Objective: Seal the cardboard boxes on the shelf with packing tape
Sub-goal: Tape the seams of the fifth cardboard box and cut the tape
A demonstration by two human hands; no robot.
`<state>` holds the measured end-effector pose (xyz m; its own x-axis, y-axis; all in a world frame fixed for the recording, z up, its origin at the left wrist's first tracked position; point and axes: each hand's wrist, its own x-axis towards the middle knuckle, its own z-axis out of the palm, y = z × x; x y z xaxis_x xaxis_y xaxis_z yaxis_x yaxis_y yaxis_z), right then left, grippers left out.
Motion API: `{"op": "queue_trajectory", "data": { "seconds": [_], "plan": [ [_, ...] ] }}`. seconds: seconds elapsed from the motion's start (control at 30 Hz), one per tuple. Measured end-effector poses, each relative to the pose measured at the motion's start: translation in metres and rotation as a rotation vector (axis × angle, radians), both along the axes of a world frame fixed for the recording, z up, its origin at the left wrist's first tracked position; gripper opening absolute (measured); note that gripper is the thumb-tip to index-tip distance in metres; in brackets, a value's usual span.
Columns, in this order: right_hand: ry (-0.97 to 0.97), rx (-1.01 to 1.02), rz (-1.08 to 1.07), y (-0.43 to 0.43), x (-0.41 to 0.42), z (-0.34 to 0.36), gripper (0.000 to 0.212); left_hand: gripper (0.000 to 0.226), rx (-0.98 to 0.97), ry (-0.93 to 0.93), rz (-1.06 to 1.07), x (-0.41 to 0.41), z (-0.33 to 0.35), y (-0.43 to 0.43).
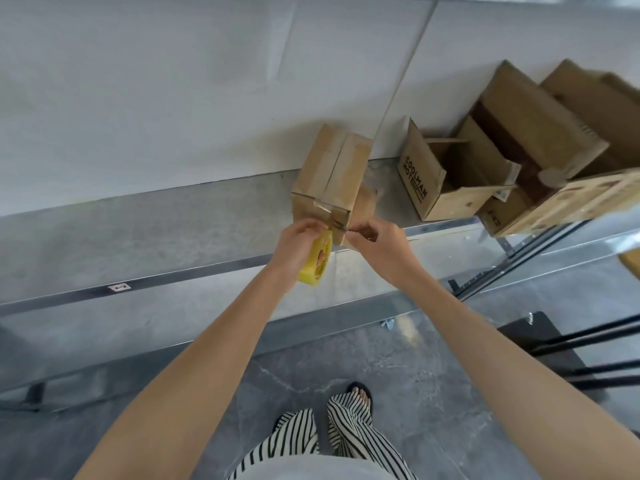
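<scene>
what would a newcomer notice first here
The yellow tape dispenser gripped in the left hand stands out, at the near edge of the closed cardboard box on the shelf, where the right hand pinches the tape. To its right sits an open box lettered COOLMAN.

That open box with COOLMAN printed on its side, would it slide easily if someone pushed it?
Probably yes. The COOLMAN box shows no contents in the part visible, so it is likely light and would slide on the smooth shelf. Its top is open and unbraced, so the cardboard walls would likely flex if squeezed.
</scene>
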<state>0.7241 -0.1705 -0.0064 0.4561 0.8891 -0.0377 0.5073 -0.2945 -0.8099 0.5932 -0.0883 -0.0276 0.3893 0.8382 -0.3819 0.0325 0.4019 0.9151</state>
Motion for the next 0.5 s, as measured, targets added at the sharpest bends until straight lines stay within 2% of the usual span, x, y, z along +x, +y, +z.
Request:
{"op": "queue_trajectory", "data": {
  "seconds": [0.5],
  "plan": [
    [0.027, -0.074, -0.002, 0.013, -0.008, 0.003, 0.013, 0.021, -0.015, -0.001, -0.07, -0.006, 0.005, 0.001]
  ]
}}
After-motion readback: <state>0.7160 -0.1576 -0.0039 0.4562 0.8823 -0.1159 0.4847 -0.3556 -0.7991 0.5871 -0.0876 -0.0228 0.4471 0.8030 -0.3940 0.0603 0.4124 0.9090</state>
